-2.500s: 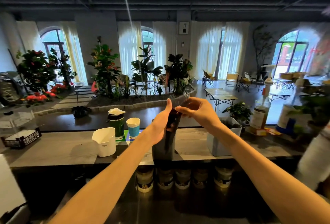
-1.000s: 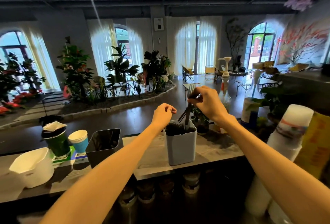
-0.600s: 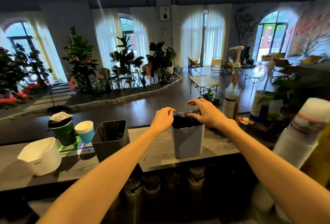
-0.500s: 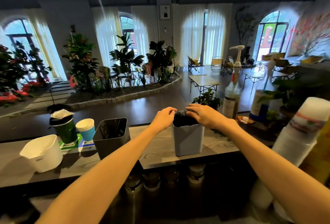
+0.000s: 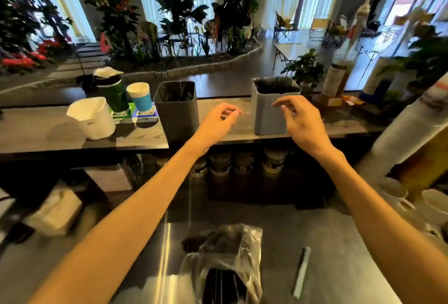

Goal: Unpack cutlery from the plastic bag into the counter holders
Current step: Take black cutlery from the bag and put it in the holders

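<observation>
So we're somewhere in the middle of this one. The light grey holder [image 5: 271, 107] near the back edge of the raised counter [image 5: 48, 131] already looks stuffed with dark cutlery, and the dark grey holder [image 5: 177, 109] further left on the same ledge has some in it too, though we can't tell how much. Both our hands are free: the left hand [image 5: 218, 119] and right hand [image 5: 300, 119] hover in front of the holders with fingers loosely curled, gripping nothing.

What's left: the plastic bag [image 5: 225, 262] sits down on the lower steel worktop [image 5: 339, 267] at its near edge, and there's plainly more dark cutlery [image 5: 223, 286] inside, so probably a few more trips. A wrapped straw-like stick [image 5: 301, 272] lies just right of the bag.

Rest of the ledge has a white tub [image 5: 92, 117], two paper cups and a pump bottle [image 5: 341, 61] toward the right end. Beyond it: café room, lots of plants, arched windows.
</observation>
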### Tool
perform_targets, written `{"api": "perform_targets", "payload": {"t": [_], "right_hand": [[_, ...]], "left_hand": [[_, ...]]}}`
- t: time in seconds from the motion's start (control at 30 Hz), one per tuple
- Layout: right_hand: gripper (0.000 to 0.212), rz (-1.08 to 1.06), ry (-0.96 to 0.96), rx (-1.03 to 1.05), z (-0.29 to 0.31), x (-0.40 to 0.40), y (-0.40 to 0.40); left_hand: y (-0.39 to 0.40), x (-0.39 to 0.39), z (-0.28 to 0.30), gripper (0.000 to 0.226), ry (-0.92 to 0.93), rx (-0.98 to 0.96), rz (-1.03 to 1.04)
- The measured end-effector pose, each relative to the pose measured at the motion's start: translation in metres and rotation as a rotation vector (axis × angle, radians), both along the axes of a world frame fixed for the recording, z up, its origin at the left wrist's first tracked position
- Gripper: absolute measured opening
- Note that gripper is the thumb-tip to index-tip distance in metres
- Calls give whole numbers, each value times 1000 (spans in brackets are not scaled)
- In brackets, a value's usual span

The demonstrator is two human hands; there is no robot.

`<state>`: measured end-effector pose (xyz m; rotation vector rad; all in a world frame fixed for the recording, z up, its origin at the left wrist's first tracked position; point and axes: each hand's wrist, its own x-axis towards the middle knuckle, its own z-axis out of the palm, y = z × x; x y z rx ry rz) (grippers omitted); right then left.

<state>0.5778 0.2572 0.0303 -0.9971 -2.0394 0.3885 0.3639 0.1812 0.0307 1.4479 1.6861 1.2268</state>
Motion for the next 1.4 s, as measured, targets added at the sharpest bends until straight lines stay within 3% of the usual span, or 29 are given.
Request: {"api": "perform_targets", "payload": {"t": [0.1,0.23,0.37,0.5,0.67,0.87,1.13,1.3,1.4], "right_hand": [[17,45,144,-211,-55,-9,-60],[28,270,237,-758,-140,-13,-141],[28,401,-38,-1183,-206,-8,-210],[20,288,-379,-1060,-270,-16,-247],[39,12,-655,-834,-303,-36,-270],[33,-105,-657,-792,-321,-50,-282],[37,-133,-633,-1061,-315,-54,-261],[9,-104,-483,-1128,-304,-48,-265],[26,-77,-519,-1165,-283,-37,-268]], "left_hand": [[-61,4,-47,22,-215,-87,-13],[-139,10,-112,28,-374,-220,-39],[-210,18,-185,27,-411,-424,-95],[-255,26,-253,25,-364,-564,1],[-264,23,-292,26,-161,-603,74],[-259,21,-276,35,-208,-559,74],[-251,19,-266,33,-212,-496,70],[-249,18,-265,30,-243,-461,82],[-249,17,-264,30,-269,-438,78]]}}
